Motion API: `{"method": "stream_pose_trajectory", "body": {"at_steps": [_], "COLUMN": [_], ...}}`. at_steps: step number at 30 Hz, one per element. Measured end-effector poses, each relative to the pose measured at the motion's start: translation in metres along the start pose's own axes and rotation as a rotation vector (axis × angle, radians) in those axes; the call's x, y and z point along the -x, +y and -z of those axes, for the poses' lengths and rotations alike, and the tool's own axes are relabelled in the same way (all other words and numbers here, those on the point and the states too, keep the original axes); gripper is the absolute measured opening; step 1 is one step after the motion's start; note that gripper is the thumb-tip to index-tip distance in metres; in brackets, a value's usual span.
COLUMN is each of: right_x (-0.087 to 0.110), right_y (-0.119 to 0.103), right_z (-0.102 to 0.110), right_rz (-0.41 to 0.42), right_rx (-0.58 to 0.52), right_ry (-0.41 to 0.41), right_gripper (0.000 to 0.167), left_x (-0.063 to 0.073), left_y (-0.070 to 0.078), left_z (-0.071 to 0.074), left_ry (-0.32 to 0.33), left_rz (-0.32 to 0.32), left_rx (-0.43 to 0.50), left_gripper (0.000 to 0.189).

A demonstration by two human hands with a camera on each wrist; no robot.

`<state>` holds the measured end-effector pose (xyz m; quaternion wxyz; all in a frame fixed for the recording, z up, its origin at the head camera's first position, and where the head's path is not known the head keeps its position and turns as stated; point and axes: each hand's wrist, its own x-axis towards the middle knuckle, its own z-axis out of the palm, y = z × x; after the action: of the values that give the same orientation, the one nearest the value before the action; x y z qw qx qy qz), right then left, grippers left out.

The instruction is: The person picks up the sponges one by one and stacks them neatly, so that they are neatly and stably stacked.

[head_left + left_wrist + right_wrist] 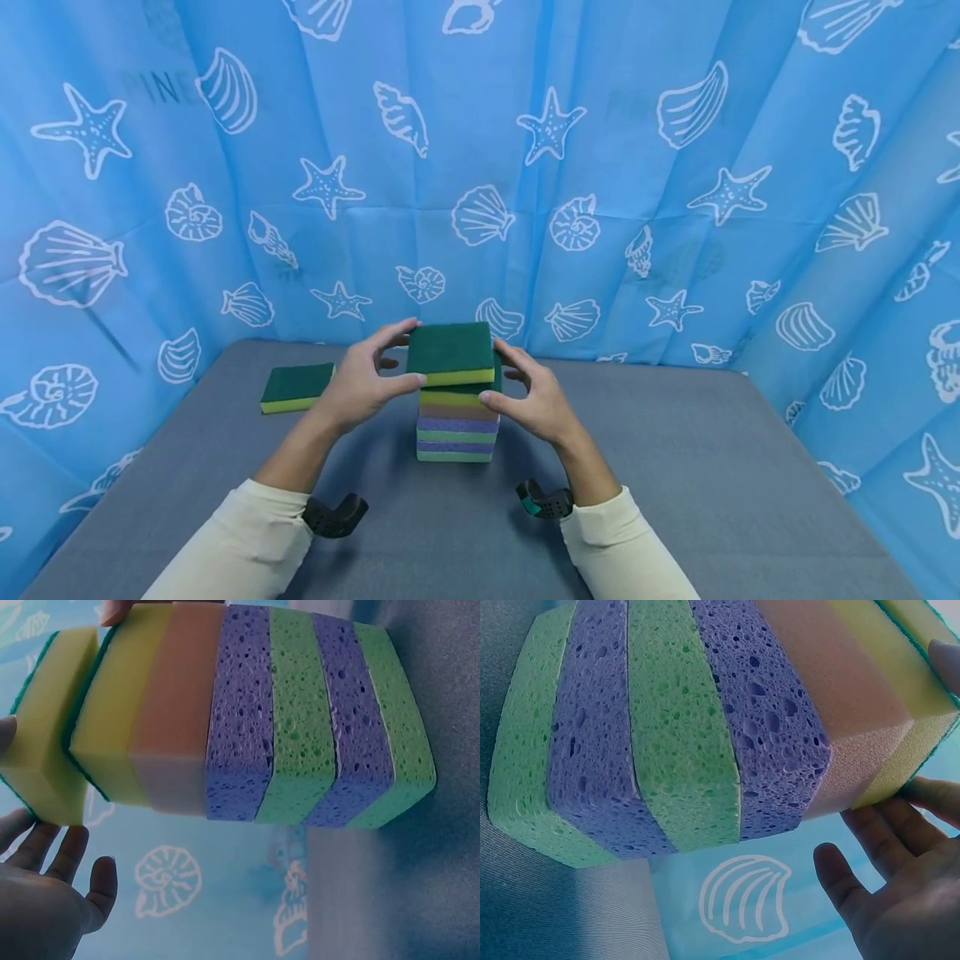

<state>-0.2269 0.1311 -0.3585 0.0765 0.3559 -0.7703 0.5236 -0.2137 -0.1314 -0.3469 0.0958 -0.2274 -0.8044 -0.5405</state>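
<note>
A stack of sponges stands on the table, with green and purple porous sponges point(300, 712) alternating at the bottom. Above them come a pinkish-orange sponge point(176, 712) and a yellow sponge with a dark green scouring pad point(120, 727). Over these, slightly tilted and shifted left, is the top green-and-yellow sponge point(452, 350). My left hand point(363, 385) holds it, thumb at its front and fingers at its far left side. At the stack's right, my right hand point(536, 397) grips the upper yellow sponge just below, thumb in front, fingers on its side.
Another green-and-yellow sponge point(297, 387) lies flat on the grey table point(675, 467), left of my left hand. Behind and beside the table hangs a blue curtain point(510, 167) with white shells and starfish. Each wrist wears a black camera mount point(335, 516).
</note>
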Motion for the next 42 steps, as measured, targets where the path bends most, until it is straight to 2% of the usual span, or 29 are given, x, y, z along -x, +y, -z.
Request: {"method": "stream_pose_trajectory", "body": {"at_steps": [14, 24, 42], "right_x": [-0.001, -0.003, -0.003], "right_y": [0.000, 0.002, 0.002], "right_z": [0.000, 0.002, 0.001], "right_rz": [-0.020, -0.002, 0.010], "right_rx": [-0.002, -0.016, -0.012], "right_ry": [-0.008, -0.012, -0.006], "right_gripper": [0.077, 0.080, 0.076], "left_x": [-0.006, -0.010, -0.014], "left_y": [0.002, 0.002, -0.001], "left_z": [-0.005, -0.008, -0.012], "left_ry": [-0.021, -0.039, -0.058], "left_rz": [0.029, 0.016, 0.038], "left_rx": [0.006, -0.006, 0.031], "left_gripper": [0.071, 0.070, 0.069]}}
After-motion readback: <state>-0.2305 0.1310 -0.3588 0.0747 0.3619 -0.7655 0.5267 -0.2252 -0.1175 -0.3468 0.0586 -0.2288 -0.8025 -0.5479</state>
